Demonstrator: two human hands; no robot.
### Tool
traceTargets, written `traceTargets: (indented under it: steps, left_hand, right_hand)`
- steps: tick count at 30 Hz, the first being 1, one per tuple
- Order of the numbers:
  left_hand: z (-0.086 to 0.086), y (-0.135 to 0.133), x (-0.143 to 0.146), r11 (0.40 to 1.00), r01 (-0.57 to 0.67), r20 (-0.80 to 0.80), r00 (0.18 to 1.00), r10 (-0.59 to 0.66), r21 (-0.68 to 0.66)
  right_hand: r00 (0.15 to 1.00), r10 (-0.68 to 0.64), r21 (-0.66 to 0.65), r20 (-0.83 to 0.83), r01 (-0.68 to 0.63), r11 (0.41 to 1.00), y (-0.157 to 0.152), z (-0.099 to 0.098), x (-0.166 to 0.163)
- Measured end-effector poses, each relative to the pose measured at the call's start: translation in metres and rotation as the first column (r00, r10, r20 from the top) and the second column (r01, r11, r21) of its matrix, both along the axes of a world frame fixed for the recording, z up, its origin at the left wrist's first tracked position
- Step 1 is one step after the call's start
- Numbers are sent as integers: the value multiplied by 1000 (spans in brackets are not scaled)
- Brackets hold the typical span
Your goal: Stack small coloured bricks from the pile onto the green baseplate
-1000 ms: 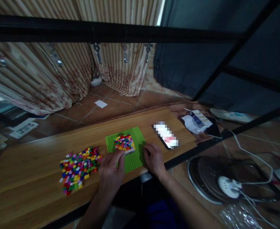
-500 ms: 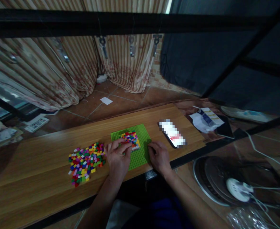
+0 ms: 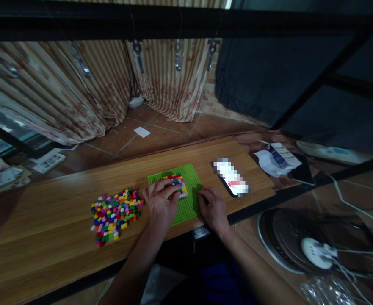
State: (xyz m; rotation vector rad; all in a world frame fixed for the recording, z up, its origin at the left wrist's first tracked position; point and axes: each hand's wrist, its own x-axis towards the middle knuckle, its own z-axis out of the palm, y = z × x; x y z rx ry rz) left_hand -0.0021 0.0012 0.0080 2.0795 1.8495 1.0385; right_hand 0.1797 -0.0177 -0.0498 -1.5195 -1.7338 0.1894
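A green studded baseplate (image 3: 189,207) lies on the wooden table, with a block of small multicoloured bricks (image 3: 182,184) built up on it. Over the left part of these bricks is my left hand (image 3: 162,201), its thumb and fingers pinched together; whatever lies between the fingertips is hidden or too small to name. At the baseplate's right edge rests my right hand (image 3: 213,207), with its fingers curled in and the fingertips against the edge. What it may hold cannot be made out. Left of my left hand is a spread pile of loose coloured bricks (image 3: 118,214).
A phone (image 3: 231,178) with a lit, blurred screen lies right of the baseplate on the wooden table (image 3: 59,216). Papers (image 3: 277,159) are beyond the table's right end. A white power strip (image 3: 318,253) with cables sits at the lower right. A dark metal bar (image 3: 186,23) crosses above.
My left hand has moved slightly right and farther over the built bricks, covering more of them. My right hand stays at the baseplate's edge. The view has shifted a little.
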Motion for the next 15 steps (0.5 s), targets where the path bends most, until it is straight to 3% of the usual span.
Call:
traceTargets:
  steps: [9, 15]
  left_hand:
    - [-2, -4, -14, 992, 119, 5, 993, -119, 52]
    - [-8, -21, -14, 975, 166, -181, 974, -138, 150]
  right_hand:
    - [1000, 5, -31, -26, -6, 999, 0, 0, 0]
    - [1000, 2, -25, -14, -2, 1000, 0, -1, 0]
